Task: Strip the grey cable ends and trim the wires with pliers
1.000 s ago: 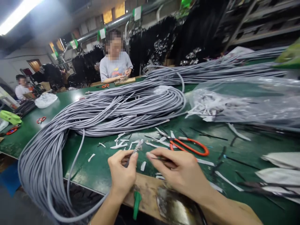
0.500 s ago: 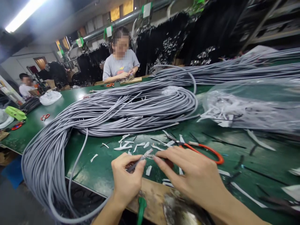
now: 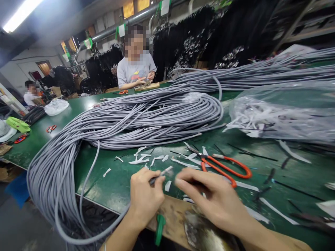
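Your left hand (image 3: 147, 195) pinched the gray cable (image 3: 154, 179) just behind its pale tip (image 3: 166, 170), apparently to steady it above the green surface (image 3: 104, 190), while your right hand (image 3: 209, 195) hung curled beside the tip, whether gripping anything could not be told.

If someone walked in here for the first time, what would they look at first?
Probably the big heap of grey cables, sprawling across the green table and drooping over its edge at left. Next, the orange-handled scissors just beyond the right hand, and the left hand pinching a cable end, front and centre.
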### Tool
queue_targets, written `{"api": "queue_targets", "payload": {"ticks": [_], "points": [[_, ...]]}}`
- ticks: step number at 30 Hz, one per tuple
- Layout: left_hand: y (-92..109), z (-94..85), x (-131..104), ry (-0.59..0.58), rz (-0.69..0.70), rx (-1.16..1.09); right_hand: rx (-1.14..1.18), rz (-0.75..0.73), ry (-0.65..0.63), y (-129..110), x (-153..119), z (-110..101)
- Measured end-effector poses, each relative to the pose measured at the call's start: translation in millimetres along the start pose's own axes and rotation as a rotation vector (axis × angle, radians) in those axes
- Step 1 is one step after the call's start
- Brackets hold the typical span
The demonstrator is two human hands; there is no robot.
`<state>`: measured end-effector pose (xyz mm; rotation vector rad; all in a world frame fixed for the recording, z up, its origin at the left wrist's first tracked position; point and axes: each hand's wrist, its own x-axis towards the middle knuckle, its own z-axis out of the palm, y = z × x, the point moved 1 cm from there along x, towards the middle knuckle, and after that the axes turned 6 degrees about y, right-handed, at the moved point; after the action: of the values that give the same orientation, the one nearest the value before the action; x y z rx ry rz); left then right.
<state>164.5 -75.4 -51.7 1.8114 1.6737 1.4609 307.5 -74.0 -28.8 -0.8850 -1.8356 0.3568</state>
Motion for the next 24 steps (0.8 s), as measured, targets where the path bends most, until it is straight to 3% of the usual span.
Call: {"api": "queue_targets", "payload": {"ticks": [3, 6, 9, 13, 24], "points": [[-3, 1.4, 2, -0.017, -0.151, -0.052, -0.026, -0.117, 0.143, -5, -1, -9], [-3, 1.4, 3, -0.013, -0.233, -0.253, -0.190, -0.138, 0.171, 7, 9, -8], [-2, 0.2, 2, -0.004, -0.198, -0.336, -0.328, -0.244, 0.163, 17, 18, -3], [-2, -1.1, 0, 0.022, -0.145, -0.311, -0.366, -0.359, 0.199, 12, 21, -5], [7, -3.5, -2, 0.127, 0.086, -0.101, -0.465, -0.434, 0.162, 8, 16, -5]]}}
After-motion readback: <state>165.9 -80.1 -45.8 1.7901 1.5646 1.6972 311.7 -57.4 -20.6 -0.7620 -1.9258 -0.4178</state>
